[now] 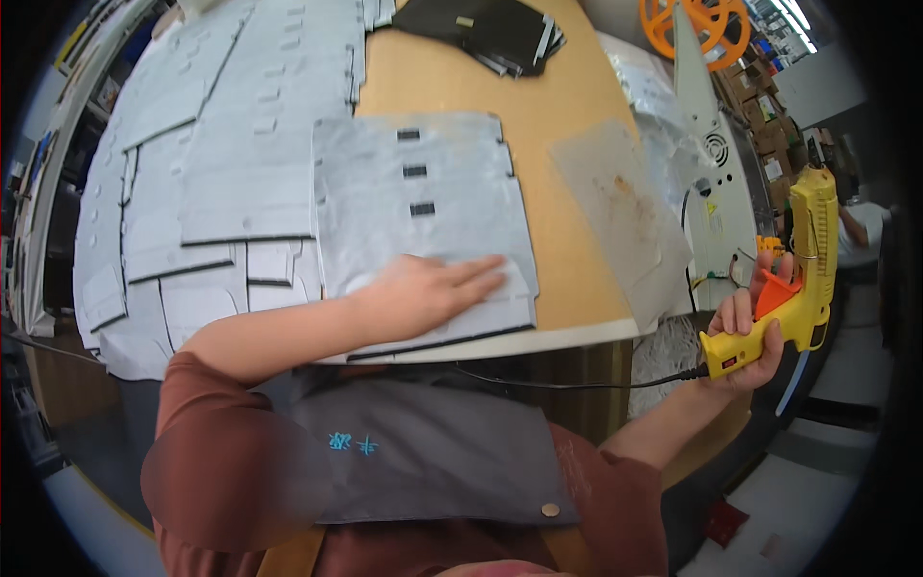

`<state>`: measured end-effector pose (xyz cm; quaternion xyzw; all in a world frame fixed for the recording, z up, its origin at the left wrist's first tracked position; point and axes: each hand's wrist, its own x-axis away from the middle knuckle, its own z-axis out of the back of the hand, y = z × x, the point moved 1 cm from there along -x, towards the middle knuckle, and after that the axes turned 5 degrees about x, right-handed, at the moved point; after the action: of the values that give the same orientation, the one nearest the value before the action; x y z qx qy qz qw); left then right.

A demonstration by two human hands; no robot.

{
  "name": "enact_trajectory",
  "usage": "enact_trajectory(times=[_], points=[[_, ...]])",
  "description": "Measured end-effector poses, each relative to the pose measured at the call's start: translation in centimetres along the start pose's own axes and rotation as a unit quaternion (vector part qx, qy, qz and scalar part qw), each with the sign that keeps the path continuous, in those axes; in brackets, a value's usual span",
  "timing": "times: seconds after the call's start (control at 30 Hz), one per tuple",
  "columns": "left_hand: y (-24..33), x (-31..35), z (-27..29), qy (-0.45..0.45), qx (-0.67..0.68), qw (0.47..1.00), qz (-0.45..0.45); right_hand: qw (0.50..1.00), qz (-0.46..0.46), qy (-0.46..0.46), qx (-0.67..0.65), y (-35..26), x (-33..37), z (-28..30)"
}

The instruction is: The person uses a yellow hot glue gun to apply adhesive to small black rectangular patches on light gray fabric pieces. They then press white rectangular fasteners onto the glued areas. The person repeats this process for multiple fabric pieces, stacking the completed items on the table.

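Note:
My left hand (428, 293) lies with fingers stretched out on the lower part of a pale grey sheet (361, 192). Three short black strips (414, 171) run down the sheet's upper middle, and its near edge is dark. A whiter piece (516, 282) shows beside my fingertips, partly hidden by the hand. Off the table's right side, my right hand (755, 332) is wrapped round the handle of a yellow glue gun (815, 226), its nose tilted up. The gun has an orange trigger (775, 294). A black cord (596, 386) runs from the handle's end toward the left.
Overlapping grey sheets (245, 183) cover the table's left side. A stack of black sheets (476, 34) lies at the far edge. On the right are a translucent sheet (615, 207), a pale machine housing (726, 207) and an orange spool (707, 29).

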<state>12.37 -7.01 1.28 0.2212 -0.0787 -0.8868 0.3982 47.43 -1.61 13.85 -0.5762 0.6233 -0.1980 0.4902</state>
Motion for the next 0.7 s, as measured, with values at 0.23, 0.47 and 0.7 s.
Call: enact_trajectory(times=[0.23, 0.47, 0.7], points=[[-1.2, 8.3, 3.0, 0.053, -0.036, 0.987, 0.149, 0.972, -0.065, -0.004, 0.225, 7.1, 1.7, -4.0], [-2.8, 9.4, 2.0, 0.111, -0.026, 0.981, 0.159, 0.897, -0.365, -0.147, 0.202, 11.5, 2.6, -9.8], [-3.3, 9.7, 2.3, 0.098, 0.017, 0.982, 0.161, 0.858, -0.421, -0.152, 0.252, 12.4, 1.9, -10.5]])
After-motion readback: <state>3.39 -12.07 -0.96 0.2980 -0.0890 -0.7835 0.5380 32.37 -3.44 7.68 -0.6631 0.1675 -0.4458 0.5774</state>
